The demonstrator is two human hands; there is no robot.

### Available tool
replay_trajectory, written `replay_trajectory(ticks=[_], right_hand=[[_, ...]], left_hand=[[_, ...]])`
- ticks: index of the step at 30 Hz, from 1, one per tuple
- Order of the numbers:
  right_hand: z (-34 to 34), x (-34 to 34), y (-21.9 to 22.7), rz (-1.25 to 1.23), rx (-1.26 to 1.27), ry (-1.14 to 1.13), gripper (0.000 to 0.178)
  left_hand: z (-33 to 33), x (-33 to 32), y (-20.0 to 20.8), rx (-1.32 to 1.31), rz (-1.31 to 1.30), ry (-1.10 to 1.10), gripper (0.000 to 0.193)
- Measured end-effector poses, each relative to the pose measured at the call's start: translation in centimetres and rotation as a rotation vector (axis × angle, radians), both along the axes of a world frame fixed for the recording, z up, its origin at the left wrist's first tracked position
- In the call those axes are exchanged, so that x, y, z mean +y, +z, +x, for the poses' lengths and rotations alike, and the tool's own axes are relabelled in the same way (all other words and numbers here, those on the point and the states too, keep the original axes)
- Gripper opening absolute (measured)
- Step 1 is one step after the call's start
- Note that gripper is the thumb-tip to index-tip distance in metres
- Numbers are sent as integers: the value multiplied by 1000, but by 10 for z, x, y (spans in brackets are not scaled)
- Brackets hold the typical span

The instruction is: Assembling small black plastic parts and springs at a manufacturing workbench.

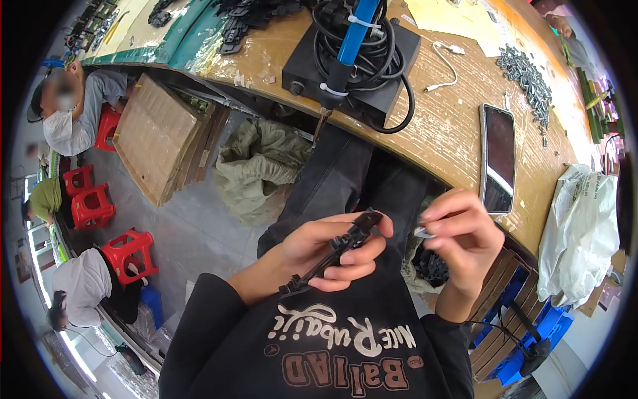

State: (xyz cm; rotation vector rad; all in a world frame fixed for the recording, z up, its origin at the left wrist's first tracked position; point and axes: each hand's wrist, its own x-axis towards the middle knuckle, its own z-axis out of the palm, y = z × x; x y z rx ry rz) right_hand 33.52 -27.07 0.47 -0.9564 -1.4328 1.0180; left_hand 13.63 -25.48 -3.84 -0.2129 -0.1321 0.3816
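My left hand (332,253) is closed round a long, narrow black plastic part (318,268) with small raised bits along it, held tilted over my lap. To the right of it, apart from the part, my right hand (468,243) pinches a small silvery piece (423,233) between thumb and fingers. The piece is too small to name. Just beyond my hands runs the edge of the wooden workbench (432,143). A pile of small grey metal pieces (528,83) lies on its far right, and several black plastic parts (249,23) are heaped at the far left.
A blue-handled soldering-iron-like tool (357,36) leans against a black box (302,73) with coiled cable, its tip past the bench edge. A phone (500,149), white cable (452,63) and white plastic bag (578,233) are right. A green sack (259,169) stands on the floor.
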Motion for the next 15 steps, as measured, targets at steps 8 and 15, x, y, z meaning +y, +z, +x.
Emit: replay_trajectory(ticks=[8, 15], right_hand=[[-15, 11, -5, -34, -44, 175, 14], [-20, 7, -22, -60, 119, 159, 13]], left_hand=[[0, -1, 6, 147, -50, -162, 28], [1, -2, -4, 121, 4, -192, 30]])
